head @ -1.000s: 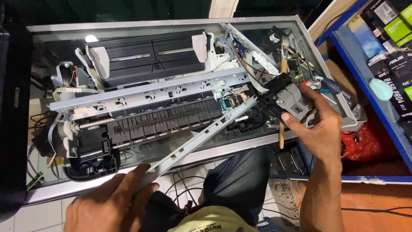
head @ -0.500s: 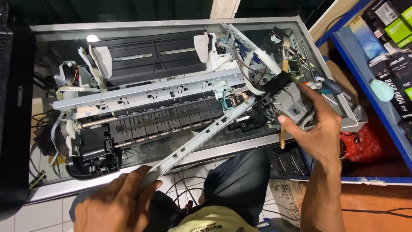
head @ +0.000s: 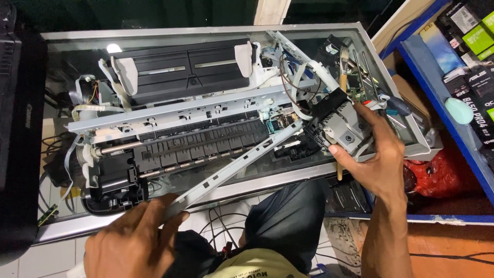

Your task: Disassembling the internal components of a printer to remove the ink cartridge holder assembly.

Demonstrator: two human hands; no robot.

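The left hand is gripping the low end of a long metal rail lying slantwise across the opened printer, so it should be drawing it out straight while the right hand, fingers closed around the grey carriage block, is steadying the far end

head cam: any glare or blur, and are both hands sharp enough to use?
Head view: one bright lamp glare on the glass tabletop near the paper tray; left hand at the bottom edge is soft and partly cropped; right hand and the grey carriage unit it grips are sharp; top background is dark; straight table edges bow slightly, suggesting wide-angle distortion.
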